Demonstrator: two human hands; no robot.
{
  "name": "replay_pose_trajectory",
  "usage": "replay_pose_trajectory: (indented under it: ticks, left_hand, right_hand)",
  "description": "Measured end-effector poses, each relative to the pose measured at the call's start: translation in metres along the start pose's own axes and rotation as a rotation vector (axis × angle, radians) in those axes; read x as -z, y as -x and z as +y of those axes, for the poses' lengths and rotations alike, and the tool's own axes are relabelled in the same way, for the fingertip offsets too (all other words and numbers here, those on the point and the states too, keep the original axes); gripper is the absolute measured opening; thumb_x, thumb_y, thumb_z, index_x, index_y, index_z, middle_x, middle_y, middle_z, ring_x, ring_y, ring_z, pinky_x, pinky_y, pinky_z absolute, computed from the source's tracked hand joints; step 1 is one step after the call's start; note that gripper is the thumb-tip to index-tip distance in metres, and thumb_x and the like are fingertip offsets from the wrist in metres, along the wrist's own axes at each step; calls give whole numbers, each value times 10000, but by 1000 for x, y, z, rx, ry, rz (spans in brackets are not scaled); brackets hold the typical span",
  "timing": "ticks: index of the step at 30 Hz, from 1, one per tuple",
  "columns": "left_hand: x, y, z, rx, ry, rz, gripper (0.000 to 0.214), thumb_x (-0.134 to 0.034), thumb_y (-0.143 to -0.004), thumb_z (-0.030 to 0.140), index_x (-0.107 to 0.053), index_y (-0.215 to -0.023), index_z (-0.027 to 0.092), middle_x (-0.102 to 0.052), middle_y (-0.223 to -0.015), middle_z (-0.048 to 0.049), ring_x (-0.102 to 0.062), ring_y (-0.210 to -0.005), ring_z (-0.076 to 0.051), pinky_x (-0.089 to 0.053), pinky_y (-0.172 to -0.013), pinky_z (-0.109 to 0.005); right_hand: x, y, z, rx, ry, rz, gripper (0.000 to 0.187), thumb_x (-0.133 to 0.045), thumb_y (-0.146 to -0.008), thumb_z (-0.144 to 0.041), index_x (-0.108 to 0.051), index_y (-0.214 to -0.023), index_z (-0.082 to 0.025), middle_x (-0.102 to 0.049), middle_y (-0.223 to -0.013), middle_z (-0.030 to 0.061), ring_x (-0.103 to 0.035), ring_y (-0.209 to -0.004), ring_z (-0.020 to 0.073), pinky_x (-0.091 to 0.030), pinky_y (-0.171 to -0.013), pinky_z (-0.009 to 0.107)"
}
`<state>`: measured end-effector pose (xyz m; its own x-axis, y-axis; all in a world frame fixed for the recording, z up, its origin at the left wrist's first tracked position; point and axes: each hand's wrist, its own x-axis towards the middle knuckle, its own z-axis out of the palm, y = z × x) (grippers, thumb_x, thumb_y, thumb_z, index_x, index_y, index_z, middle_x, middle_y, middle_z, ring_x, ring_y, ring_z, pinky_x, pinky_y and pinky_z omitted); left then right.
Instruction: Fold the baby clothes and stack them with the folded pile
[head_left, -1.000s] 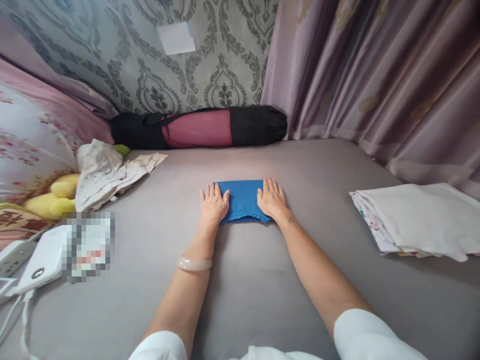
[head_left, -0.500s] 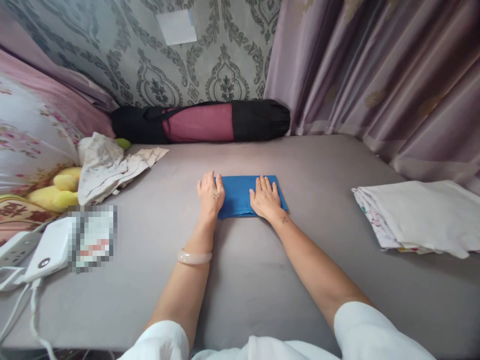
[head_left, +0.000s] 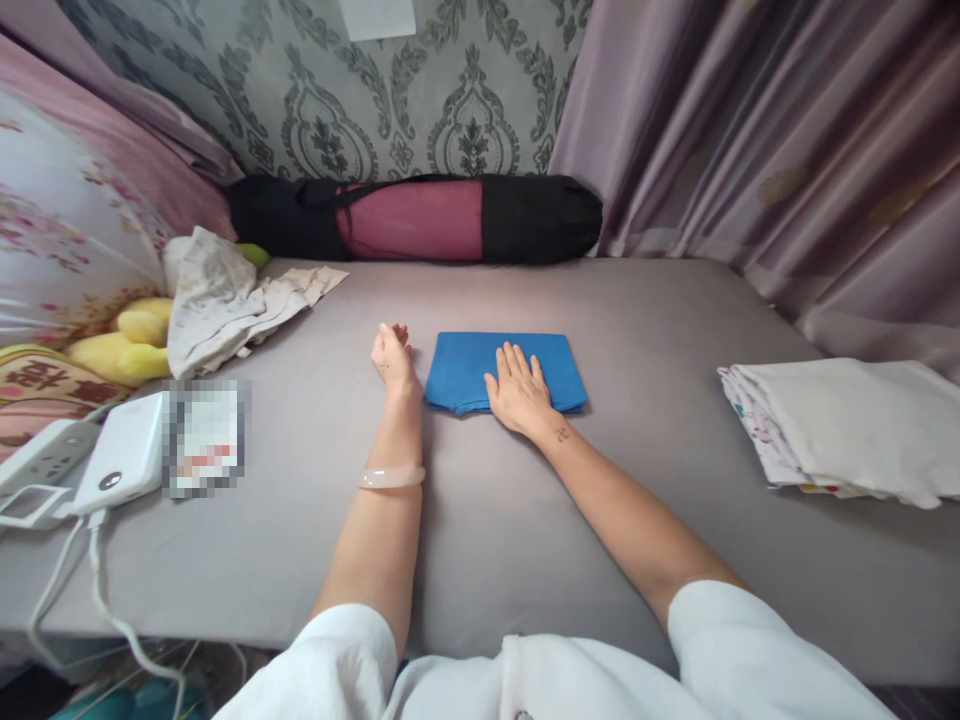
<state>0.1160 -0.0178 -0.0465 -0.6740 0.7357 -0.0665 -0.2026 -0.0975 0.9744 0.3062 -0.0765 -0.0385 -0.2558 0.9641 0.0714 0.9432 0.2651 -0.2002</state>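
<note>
A flat, folded blue cloth (head_left: 465,370) lies on the grey bed sheet in front of me, its near edge slightly uneven. My right hand (head_left: 521,388) rests palm down on the right half of the cloth, fingers stretched out. Just left of the cloth and apart from it is my left hand (head_left: 391,355), turned on its side with the fingers curled in. I see nothing held in it, and a pale bangle (head_left: 393,477) circles that wrist.
Folded white cloths (head_left: 862,425) lie at the right. On the left are a crumpled pale cloth (head_left: 214,300), a yellow plush toy (head_left: 120,355), a white power bank (head_left: 124,455) with cables, and a power strip (head_left: 49,455). A black and pink long bag (head_left: 412,220) lies along the wall.
My left hand has lifted off the cloth's left edge, moved left and curled. My right hand has shifted slightly inward on the cloth. The view has tilted down a little.
</note>
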Motion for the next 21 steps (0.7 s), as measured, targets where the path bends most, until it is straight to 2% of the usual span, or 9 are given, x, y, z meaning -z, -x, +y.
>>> replay_pose_trajectory:
  ticks: [7, 12, 16, 21]
  left_hand:
    - [1, -1, 6, 129, 200, 13, 401, -341, -959, 460, -608, -1037, 171, -639, -1232, -169, -622, -1161, -208, -470, -982, -379]
    - [-1, 4, 7, 172, 294, -13, 338, -391, -937, 424, -595, -1018, 167, -644, -1210, -158, -646, -1111, -204, -486, -949, -360]
    - [4, 2, 10, 259, 345, 6, 255, -401, -922, 351, -574, -964, 168, -661, -1101, -126, -683, -948, -158, -514, -839, -282]
    - [10, -2, 16, 445, 517, 115, 75, -486, -826, 194, -556, -846, 175, -629, -854, -38, -619, -685, -80, -473, -653, -177]
  right_hand:
    - [2, -4, -1, -25, 12, -76, 622, -204, -1003, -370, -253, -1521, -30, -178, -1600, 149, -120, -1485, 250, -82, -1201, 473]
    - [5, -16, -27, 55, -33, -58, 631, -214, -1006, -385, -220, -1532, -36, -143, -1610, 132, -96, -1489, 242, -77, -1204, 464]
    - [-4, -17, -42, 62, -64, -73, 616, -218, -1009, -387, -257, -1524, -50, -165, -1607, 119, -118, -1485, 240, -96, -1196, 493]
    - [-6, -19, -42, 63, -67, -80, 615, -224, -1007, -389, -298, -1506, -38, -209, -1594, 143, -156, -1476, 269, -116, -1183, 537]
